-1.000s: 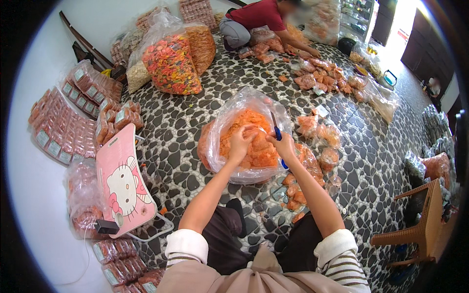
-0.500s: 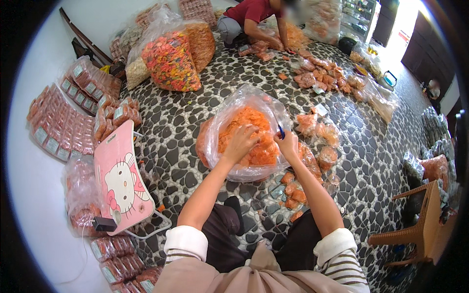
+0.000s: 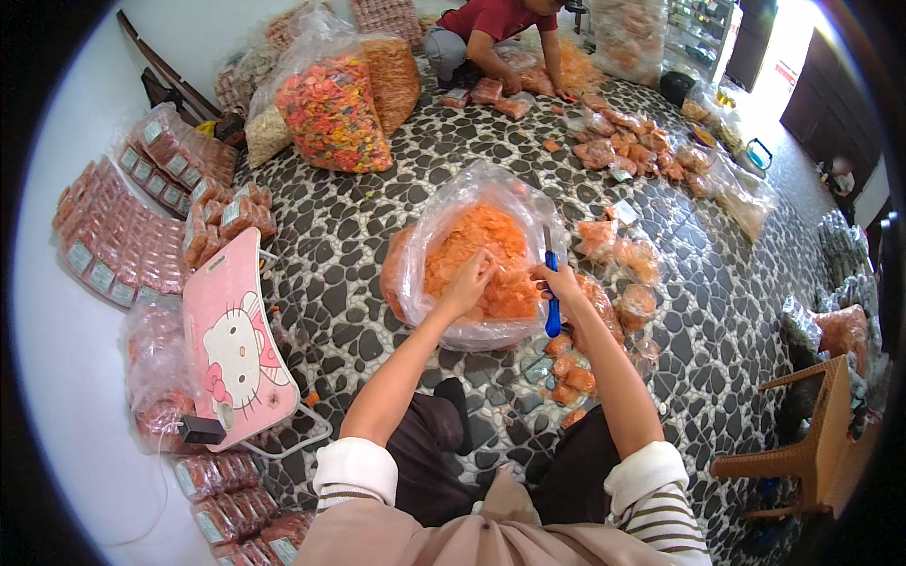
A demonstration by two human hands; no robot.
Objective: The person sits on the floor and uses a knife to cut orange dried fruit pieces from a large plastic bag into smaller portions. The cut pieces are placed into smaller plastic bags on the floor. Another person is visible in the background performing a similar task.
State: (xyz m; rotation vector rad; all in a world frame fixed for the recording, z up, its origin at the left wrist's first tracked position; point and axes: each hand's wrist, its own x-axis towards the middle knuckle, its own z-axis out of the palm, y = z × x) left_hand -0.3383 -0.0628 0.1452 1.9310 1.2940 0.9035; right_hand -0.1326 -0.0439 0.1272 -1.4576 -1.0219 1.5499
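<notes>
Sealed reddish packs [image 3: 231, 514] line the near left corner of the patterned floor [image 3: 698, 396], and a brown plastic chair [image 3: 821, 439] stands toward its right edge. Small orange packets [image 3: 578, 380] lie loose just beyond the person's right knee. Well in from the floor's edges, a large clear bag [image 3: 486, 177] stands gaping, filled with orange pieces [image 3: 477, 241]. The left hand [image 3: 470, 281] is over these, its grip drawn together at the fingertips; whether anything is pinched there I cannot tell. By the bag's right side, the right hand [image 3: 559, 285] has its grip closed on a blue-handled tool [image 3: 553, 316], its blade pointing away from the body. Toward the floor's far left corner, a bag of multicoloured pieces [image 3: 335, 118] stands beside a brownish one. At the far edge crouches a co-worker in a red shirt [image 3: 491, 21], hands low among orange packs.
</notes>
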